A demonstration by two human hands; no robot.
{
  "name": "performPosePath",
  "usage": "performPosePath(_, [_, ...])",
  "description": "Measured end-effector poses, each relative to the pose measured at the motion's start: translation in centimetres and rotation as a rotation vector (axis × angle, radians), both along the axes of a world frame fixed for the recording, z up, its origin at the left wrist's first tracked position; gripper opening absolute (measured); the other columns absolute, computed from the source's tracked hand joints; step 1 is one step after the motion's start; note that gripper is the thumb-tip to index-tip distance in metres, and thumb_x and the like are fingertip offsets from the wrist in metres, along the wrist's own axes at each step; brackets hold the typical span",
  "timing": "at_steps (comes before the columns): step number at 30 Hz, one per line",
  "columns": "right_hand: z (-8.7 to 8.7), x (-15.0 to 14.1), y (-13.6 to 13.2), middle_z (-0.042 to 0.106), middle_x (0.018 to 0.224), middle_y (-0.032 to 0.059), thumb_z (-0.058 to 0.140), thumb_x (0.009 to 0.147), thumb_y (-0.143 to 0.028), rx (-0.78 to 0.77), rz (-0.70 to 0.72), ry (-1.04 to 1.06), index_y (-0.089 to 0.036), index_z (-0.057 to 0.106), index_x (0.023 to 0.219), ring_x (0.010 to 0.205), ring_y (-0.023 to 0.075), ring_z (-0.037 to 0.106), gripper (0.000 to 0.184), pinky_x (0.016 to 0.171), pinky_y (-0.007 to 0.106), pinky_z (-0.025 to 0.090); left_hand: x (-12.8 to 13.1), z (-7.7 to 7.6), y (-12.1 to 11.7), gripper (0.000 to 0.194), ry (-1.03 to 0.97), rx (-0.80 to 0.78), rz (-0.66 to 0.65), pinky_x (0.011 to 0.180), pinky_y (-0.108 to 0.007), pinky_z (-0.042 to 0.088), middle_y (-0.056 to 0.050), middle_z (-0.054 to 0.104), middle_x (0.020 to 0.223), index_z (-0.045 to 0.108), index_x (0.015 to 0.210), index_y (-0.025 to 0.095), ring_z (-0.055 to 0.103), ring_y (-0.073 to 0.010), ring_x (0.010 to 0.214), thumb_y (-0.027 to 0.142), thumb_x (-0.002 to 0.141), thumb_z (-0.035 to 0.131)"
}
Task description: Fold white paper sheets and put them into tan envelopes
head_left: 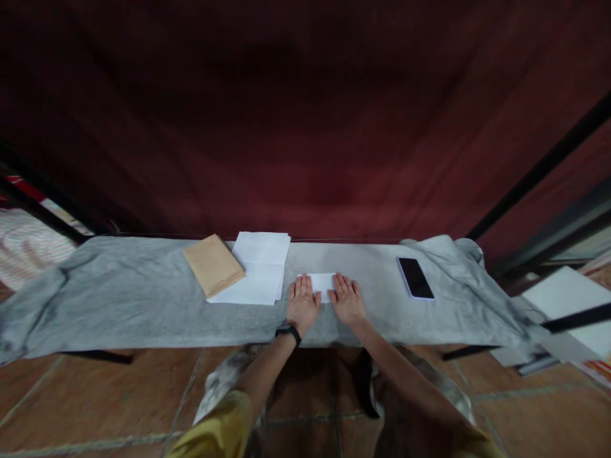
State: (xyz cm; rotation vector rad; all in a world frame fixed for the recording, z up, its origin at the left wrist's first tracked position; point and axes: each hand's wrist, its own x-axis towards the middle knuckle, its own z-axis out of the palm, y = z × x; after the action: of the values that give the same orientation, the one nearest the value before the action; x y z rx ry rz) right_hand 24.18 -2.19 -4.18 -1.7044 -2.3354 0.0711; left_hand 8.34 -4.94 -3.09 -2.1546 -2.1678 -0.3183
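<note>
A small folded sheet of white paper (322, 286) lies flat on the cloth-covered bench in front of me. My left hand (303, 304) rests palm down on its left end, fingers stretched out and pointing away from me. On the right end lies my right hand (347, 300), also flat with fingers extended. Between the two hands the middle of the paper shows; its ends are covered by my fingers. Left of my left hand are several larger white sheets (260, 273) with a crease across them. A stack of brown envelopes (213, 262) partly overlaps those sheets.
A phone (416, 278) with a dark screen lies to the right on the grey cloth (143, 299). Behind the bench hangs a dark red curtain (305, 140). Black metal bars (539, 165) rise at both sides. Below is a tiled floor (143, 394).
</note>
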Motion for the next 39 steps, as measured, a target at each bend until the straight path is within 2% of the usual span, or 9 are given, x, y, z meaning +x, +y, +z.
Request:
performPosePath(5, [0.8,-0.1,-0.2,0.035,0.160,0.0075,0.029,0.104,-0.039,-0.022,-0.024,-0.041,-0.016,0.035,0.154,0.148,0.0235,0.029,0.055,0.122,0.045,0.014,-0.1,0.0,-0.1,0.062,-0.057,0.010,-0.004,0.123,-0.045,0.018,-0.016,0.035,0.159,0.036,0.152,0.005,0.027,-0.0267,0.150,0.038,0.100,0.031])
performPosePath(14, [-0.1,0.0,-0.2,0.038,0.159,0.0095,0.030,0.104,-0.040,0.033,-0.017,-0.030,-0.015,0.036,0.153,0.147,0.0244,0.032,0.055,0.120,0.046,0.018,-0.3,-0.1,-0.2,0.061,-0.076,0.035,-0.039,0.123,-0.048,0.021,-0.018,0.037,0.158,0.037,0.151,0.005,0.028,-0.0284,0.149,0.037,0.099,0.034])
performPosePath(21, [-0.1,-0.1,-0.4,0.039,0.158,0.0101,0.031,0.104,-0.038,0.065,-0.022,-0.039,-0.013,0.037,0.152,0.145,0.0262,0.035,0.054,0.120,0.047,0.020,-0.8,0.2,-0.7,0.059,-0.075,0.048,-0.084,0.123,-0.047,0.021,-0.018,0.037,0.158,0.038,0.150,0.005,0.029,-0.0273,0.149,0.036,0.100,0.035])
performPosePath(26, [0.1,-0.2,-0.6,0.040,0.157,0.0109,0.030,0.105,-0.038,0.077,-0.016,-0.049,-0.013,0.036,0.153,0.146,0.0269,0.034,0.054,0.119,0.048,0.021,-0.5,0.0,-1.0,0.056,-0.100,0.052,-0.114,0.124,-0.047,0.022,-0.018,0.037,0.158,0.040,0.149,0.004,0.030,-0.0265,0.149,0.031,0.101,0.030])
performPosePath(29, [0.3,0.1,-0.6,0.040,0.157,0.0111,0.029,0.105,-0.034,0.081,0.014,-0.047,-0.014,0.038,0.152,0.146,0.0255,0.034,0.052,0.119,0.048,0.022,0.9,0.4,-0.6,0.059,-0.134,0.061,-0.140,0.122,-0.047,0.027,-0.019,0.038,0.157,0.036,0.151,0.002,0.031,-0.0266,0.149,0.034,0.103,0.026])
performPosePath(34, [0.1,1.2,-0.9,0.042,0.156,0.0086,0.024,0.104,-0.025,0.082,0.060,-0.027,-0.017,0.043,0.150,0.146,0.0220,0.034,0.050,0.121,0.045,0.021,3.1,0.8,0.6,0.060,-0.156,-0.013,-0.275,0.123,-0.046,0.027,-0.013,0.038,0.158,0.036,0.153,0.009,0.030,-0.0242,0.149,0.041,0.105,0.019])
performPosePath(39, [-0.2,1.7,-1.8,0.037,0.159,0.0083,0.028,0.104,-0.032,0.043,-0.045,-0.052,-0.017,0.037,0.154,0.148,0.0283,0.030,0.053,0.121,0.050,0.018,2.2,-0.2,1.4,0.066,-0.137,-0.028,-0.277,0.124,-0.047,0.020,-0.013,0.032,0.161,0.032,0.154,0.010,0.023,-0.0246,0.151,0.050,0.103,0.024])
